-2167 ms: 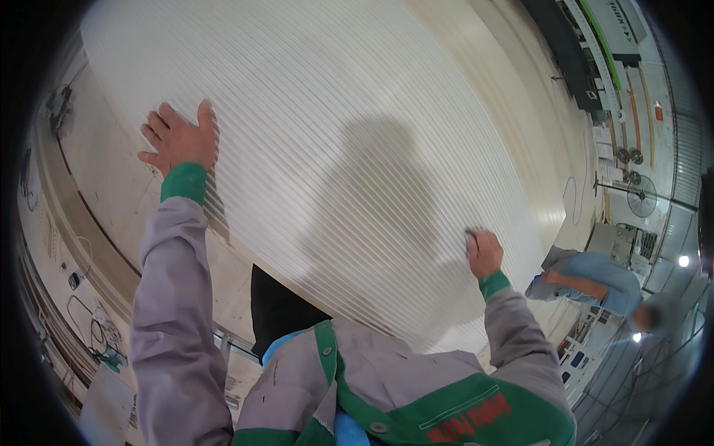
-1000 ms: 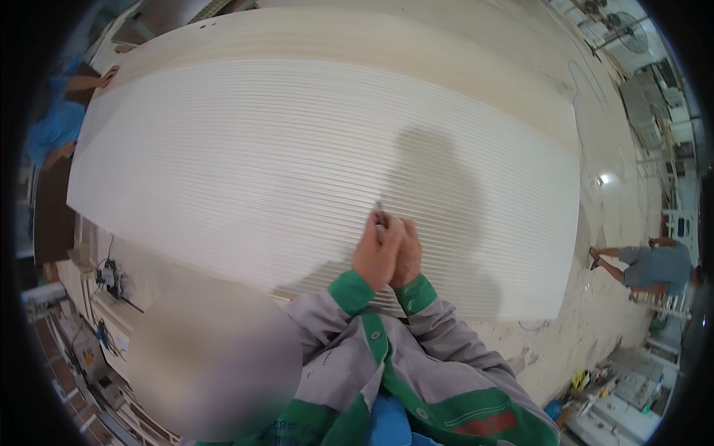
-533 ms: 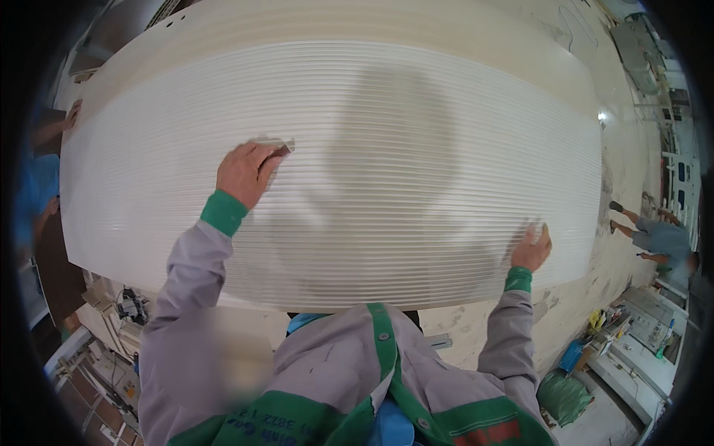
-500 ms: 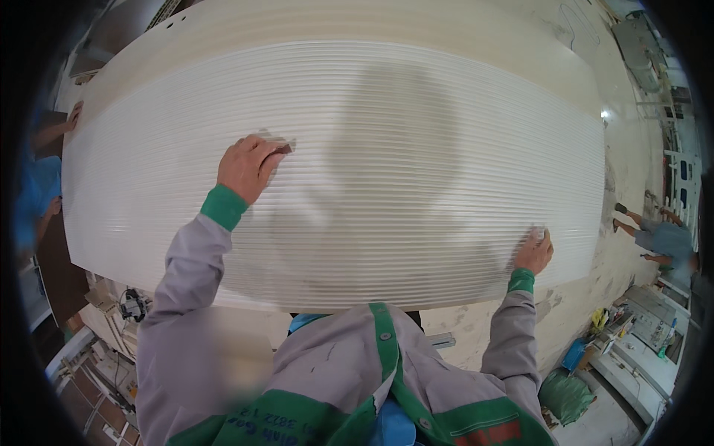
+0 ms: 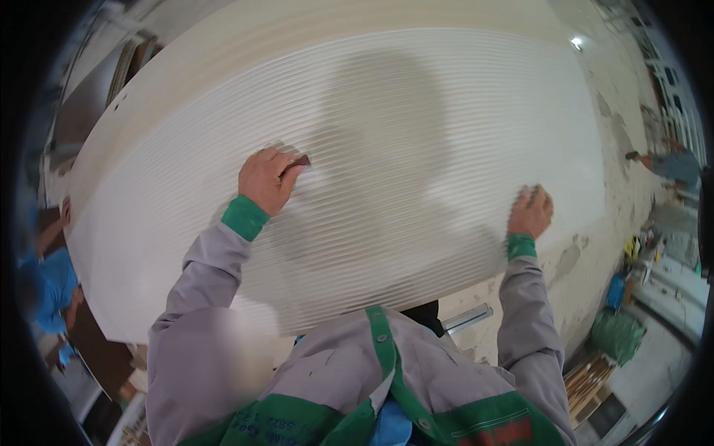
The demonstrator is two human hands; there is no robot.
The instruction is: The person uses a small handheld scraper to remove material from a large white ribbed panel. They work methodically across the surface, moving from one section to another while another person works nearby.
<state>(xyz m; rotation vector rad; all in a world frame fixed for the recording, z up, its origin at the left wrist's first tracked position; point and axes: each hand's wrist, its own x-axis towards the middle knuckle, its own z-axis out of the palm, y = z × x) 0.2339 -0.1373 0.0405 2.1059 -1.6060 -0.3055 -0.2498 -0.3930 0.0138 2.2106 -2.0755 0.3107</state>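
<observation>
A large white panel [image 5: 476, 134] with fine parallel ridges lies in front of my body. My left hand [image 5: 265, 181] rests over its left-centre part, pinching a small reddish-brown piece of sandpaper [image 5: 300, 161] between thumb and fingers. The sandpaper's edge pokes out past the fingertips, against the ridges. Over to the right, my right hand [image 5: 529, 214] bears on the panel with curled, closed fingers. Whatever may be under those fingertips is hidden. My head's shadow darkens the ridges between the two hands.
A co-worker in blue [image 5: 56, 290] stands at the panel's left end, one hand at its edge. Another person [image 5: 673, 167] is at the far right. A metal rail [image 5: 467, 318] lies below the near edge. A green bag [image 5: 619, 334] sits lower right.
My left hand has shifted slightly right and down with the sandpaper. My right hand appears higher up on the panel. The whole view has turned, so the panel now looks tilted.
</observation>
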